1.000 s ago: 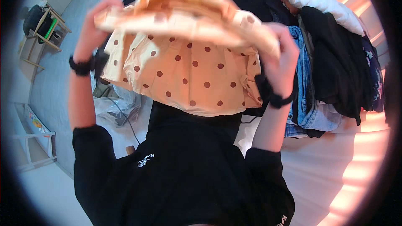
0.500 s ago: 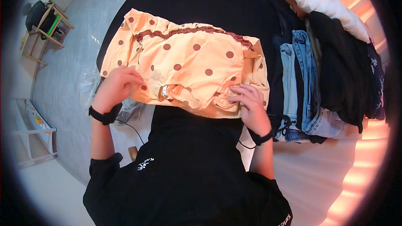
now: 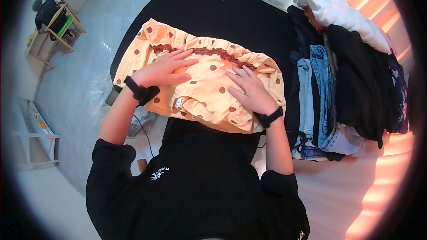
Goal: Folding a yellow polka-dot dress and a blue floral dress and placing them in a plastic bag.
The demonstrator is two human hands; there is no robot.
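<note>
- Two bare hands lie palm down on the cloth, fingers spread and closed on nothing: the left hand [image 3: 163,71] points toward 2 o'clock, the right hand [image 3: 253,93] toward 11 o'clock, with a strip of fabric showing between them.
- Both touch the polka-dot garment [image 3: 207,102], which rests at the centre of the clock on a black table cover [image 3: 213,9].
- Toward 12 o'clock a broad stretch of the cover runs to its far edge, leaving the hands room that way.
- At 9 o'clock the garment's corner comes close to the cover's curved side edge; at 6 o'clock its near edge lies just beside the person's black T-shirt [image 3: 209,182].
- At 3 o'clock room narrows: a thin dark strip parts the garment from the folded blue jeans [image 3: 322,93].
- Peach fabric, thin-looking and creased, carries round brown dots; a puckered brown ruffle trim [image 3: 208,52] crosses its 12 o'clock side near the fingertips.
- Between 7 and 8 o'clock, a small white label [image 3: 179,102] sits in a gathered opening.
- Beyond the stiff denim hangs a limp black garment [image 3: 356,80]; at 2 o'clock lies a puffy white garment [image 3: 344,20].
- Wrinkled clear plastic [image 3: 133,129] shows at 8 o'clock.
</note>
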